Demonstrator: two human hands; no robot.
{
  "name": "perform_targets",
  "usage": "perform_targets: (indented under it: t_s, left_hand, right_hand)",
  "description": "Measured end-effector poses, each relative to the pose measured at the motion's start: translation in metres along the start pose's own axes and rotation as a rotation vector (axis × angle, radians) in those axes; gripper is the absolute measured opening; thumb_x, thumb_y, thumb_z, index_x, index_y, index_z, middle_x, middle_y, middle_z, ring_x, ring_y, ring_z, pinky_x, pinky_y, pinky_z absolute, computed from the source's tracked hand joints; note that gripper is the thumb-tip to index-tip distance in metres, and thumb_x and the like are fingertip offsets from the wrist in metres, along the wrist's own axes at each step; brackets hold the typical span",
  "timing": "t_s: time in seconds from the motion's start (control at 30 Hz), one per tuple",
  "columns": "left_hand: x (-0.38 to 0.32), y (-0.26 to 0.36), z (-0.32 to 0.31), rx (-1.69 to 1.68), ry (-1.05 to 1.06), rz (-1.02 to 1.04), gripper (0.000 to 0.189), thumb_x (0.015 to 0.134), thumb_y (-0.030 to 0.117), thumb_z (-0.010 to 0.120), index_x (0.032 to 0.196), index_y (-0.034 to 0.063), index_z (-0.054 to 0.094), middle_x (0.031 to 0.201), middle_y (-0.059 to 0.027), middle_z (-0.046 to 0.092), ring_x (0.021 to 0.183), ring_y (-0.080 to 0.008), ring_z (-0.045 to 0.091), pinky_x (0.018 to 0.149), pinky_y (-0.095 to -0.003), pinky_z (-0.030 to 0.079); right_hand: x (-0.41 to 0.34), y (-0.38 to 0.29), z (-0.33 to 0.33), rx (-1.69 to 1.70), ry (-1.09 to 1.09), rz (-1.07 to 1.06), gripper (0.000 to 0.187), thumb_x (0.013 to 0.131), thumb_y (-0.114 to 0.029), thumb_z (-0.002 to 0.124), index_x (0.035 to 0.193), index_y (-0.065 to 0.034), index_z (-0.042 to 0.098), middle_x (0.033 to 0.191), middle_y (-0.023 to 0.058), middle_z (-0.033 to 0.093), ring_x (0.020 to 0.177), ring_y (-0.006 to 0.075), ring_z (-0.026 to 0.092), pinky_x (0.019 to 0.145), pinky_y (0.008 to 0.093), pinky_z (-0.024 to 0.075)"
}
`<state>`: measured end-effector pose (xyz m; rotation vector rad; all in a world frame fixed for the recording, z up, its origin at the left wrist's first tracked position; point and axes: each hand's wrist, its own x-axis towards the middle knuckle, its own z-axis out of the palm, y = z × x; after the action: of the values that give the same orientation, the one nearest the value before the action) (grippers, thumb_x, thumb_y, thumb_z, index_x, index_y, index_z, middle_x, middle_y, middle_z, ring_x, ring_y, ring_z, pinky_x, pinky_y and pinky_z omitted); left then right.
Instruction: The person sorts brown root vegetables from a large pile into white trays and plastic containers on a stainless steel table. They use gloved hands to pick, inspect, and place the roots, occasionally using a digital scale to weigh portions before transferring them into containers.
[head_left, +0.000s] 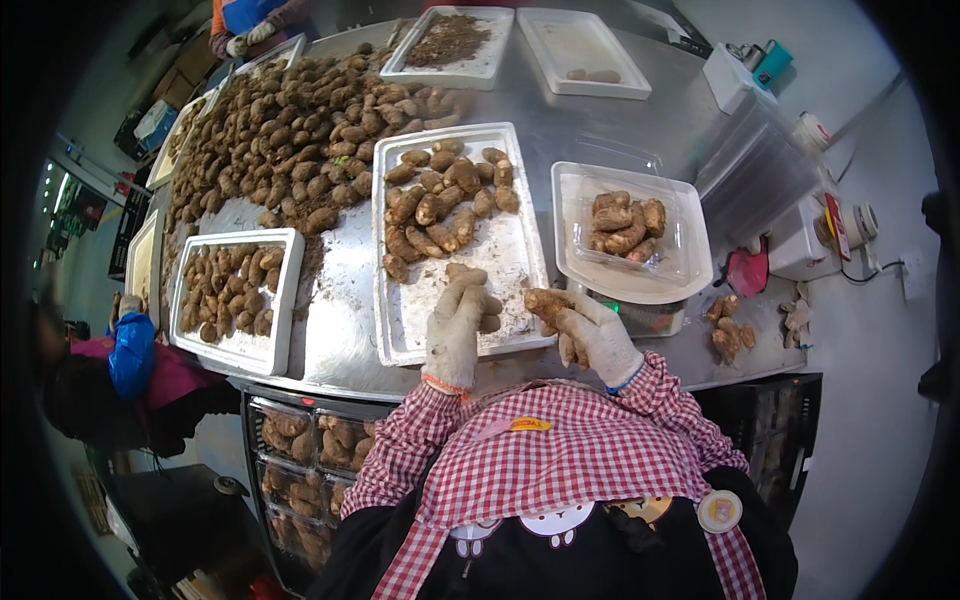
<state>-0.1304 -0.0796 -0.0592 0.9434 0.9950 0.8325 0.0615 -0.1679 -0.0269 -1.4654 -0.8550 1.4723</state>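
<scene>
My left hand (454, 330), in a soil-stained white glove, is over the near end of a white foam tray (487, 345). Brown shows at its fingertips; whether that is dirt or a small tuber is unclear. Between the gloved fingers of my right hand (604, 341) is a brown taro corm (546, 304), just beyond the tray's near right corner. Several taro corms (450, 195) fill the far part of this tray. To the right, a clear plastic clamshell box (675, 251) holding taro sits in a white basin (566, 262) on a scale (645, 321) with a lit green display.
A large heap of taro (285, 142) covers the table's left. Foam trays (277, 337) stand around it. Tall stacked clear containers (765, 165) are at right, near loose taro pieces (727, 330). Crates of packed taro (300, 465) stand below the edge. Co-workers (255, 22) are across and left.
</scene>
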Motion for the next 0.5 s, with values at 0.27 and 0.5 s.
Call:
perform_targets:
  t_s: [0.27, 0.5]
  left_hand:
    - [-0.002, -0.008, 0.019, 0.33, -0.219, -0.013, 0.025, 0.093, 0.011, 0.07, 0.117, 0.0037, 0.069, 0.104, -0.0064, 0.07, 0.089, -0.0189, 0.066, 0.08, -0.0306, 0.055]
    - [0.017, -0.014, -0.004, 0.12, 0.024, 0.084, 0.025, 0.101, 0.012, 0.059, 0.122, -0.0018, 0.066, 0.091, -0.0054, 0.066, 0.079, -0.0124, 0.061, 0.07, -0.0257, 0.051]
  right_hand:
    - [-0.026, 0.021, -0.048, -0.227, 0.11, -0.292, 0.03, 0.101, -0.017, 0.062, 0.128, -0.0069, 0.067, 0.094, 0.001, 0.071, 0.063, 0.0059, 0.058, 0.055, 0.0207, 0.0463]
    - [-0.073, 0.067, -0.179, -0.023, 1.29, -0.217, 0.036, 0.102, -0.026, 0.06, 0.128, -0.0008, 0.063, 0.081, 0.0042, 0.065, 0.052, 0.0082, 0.052, 0.046, 0.0251, 0.0415]
